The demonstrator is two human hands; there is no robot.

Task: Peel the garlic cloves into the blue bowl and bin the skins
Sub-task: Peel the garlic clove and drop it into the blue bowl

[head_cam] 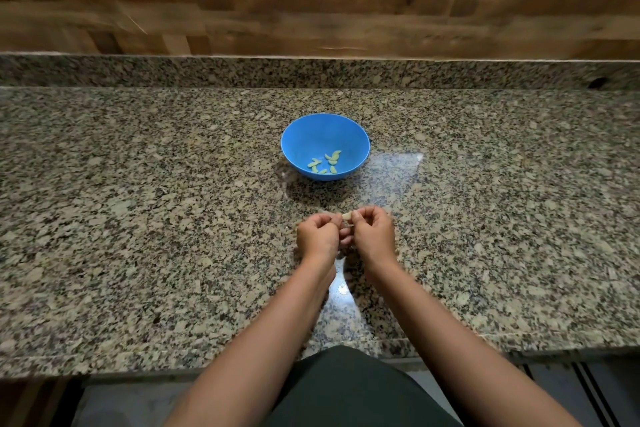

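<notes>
A blue bowl (325, 135) stands on the granite counter, with several pale peeled garlic cloves (327, 163) lying at its bottom. In front of the bowl, my left hand (318, 236) and my right hand (372, 234) meet just above the counter, fingers curled. Between their fingertips they pinch one small pale garlic clove (346, 216). Most of the clove is hidden by my fingers. I cannot tell how much skin is on it.
The speckled granite counter (138, 218) runs the full width, with a raised granite ledge (311, 73) and a wooden wall (311, 17) behind. The counter's front edge (173, 367) lies close to my body. No bin is in view.
</notes>
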